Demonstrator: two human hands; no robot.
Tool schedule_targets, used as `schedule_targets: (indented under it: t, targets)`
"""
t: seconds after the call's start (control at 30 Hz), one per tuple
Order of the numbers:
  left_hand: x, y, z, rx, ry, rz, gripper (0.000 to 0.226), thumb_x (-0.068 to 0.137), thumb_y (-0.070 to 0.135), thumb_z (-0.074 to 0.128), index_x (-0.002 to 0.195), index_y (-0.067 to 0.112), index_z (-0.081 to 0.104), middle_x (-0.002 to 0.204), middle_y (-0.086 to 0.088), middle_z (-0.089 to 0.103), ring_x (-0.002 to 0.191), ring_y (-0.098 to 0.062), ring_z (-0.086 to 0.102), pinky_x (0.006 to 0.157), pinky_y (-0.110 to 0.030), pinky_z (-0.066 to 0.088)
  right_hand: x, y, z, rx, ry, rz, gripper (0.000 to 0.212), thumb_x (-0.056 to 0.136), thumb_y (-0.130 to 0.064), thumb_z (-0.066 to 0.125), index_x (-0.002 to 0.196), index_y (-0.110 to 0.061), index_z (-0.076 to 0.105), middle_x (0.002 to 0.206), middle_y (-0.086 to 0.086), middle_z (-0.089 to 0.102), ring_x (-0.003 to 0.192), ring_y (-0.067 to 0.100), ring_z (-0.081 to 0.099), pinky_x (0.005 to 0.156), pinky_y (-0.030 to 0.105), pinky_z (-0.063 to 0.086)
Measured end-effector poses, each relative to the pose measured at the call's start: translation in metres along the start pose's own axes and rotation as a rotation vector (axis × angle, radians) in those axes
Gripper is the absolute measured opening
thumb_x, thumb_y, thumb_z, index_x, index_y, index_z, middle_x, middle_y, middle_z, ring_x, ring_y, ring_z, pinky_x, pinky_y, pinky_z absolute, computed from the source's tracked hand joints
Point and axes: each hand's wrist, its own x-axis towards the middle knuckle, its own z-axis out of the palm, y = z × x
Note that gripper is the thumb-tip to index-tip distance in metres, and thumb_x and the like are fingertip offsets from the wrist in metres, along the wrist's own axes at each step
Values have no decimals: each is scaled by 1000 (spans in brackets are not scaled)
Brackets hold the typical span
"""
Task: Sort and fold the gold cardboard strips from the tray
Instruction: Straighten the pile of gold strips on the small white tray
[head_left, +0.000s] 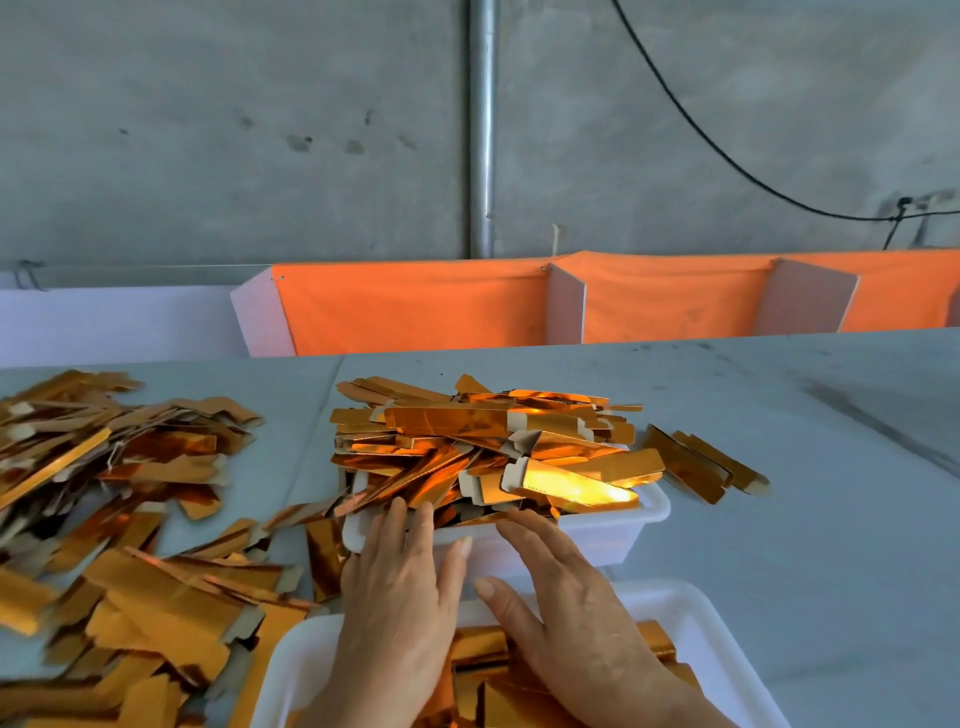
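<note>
Nearest the lens: shallow white plastic tray (696, 613) at the bottom edge, holding folded shiny gold cardboard strips (478, 660). Above it, both hands stretched forward, palms down, fingers spread and flat, gripping nothing. Left hand (400, 587) with fingertips touching the near rim of a second white plastic tray (602, 535) and the strips spilling over it. Right hand (566, 597) just beside, fingertips resting at the same rim, thumb pointing toward the left hand. Heaped high in that far tray, a pile of flat gold foil-faced cardboard strips with pale tabbed ends (483, 447). Just right of it, two loose gold strips (701, 467) lying on the pale grey worktop (805, 545). Across the left side, a wide scatter of more gold strips (119, 519). Behind the worktop, orange cloth partitions with white dividers (415, 306), then a grey concrete wall (208, 130) with a metal pipe (482, 124) and a black cable (727, 161).
</note>
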Motion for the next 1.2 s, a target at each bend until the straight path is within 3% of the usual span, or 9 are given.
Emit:
schedule_targets:
  t: [0.33,0.87,1.2]
  targets:
    - [-2,1,0,0,39,15,59,89,52,22,141,27,15,154,-2,16,140,-20,14,112,-38,21,0,3,4,3,44,-13,57,91,-57,37,143,-39,24,156,-18,18,142,5,19,114,27,24]
    - [-3,3,-3,-70,14,-19,60,89,54,23,142,27,14,156,-3,8,142,-21,6,114,-41,14,-2,1,1,53,78,-53,54,92,-50,42,141,-30,33,153,-11,30,139,9,29,111,25,29]
    - [-3,4,-3,-51,64,17,58,90,49,29,139,18,25,150,-7,28,136,-26,23,109,-44,25,-4,-1,1,46,86,-51,54,92,-46,47,140,-23,37,151,-2,36,138,15,32,110,30,31]
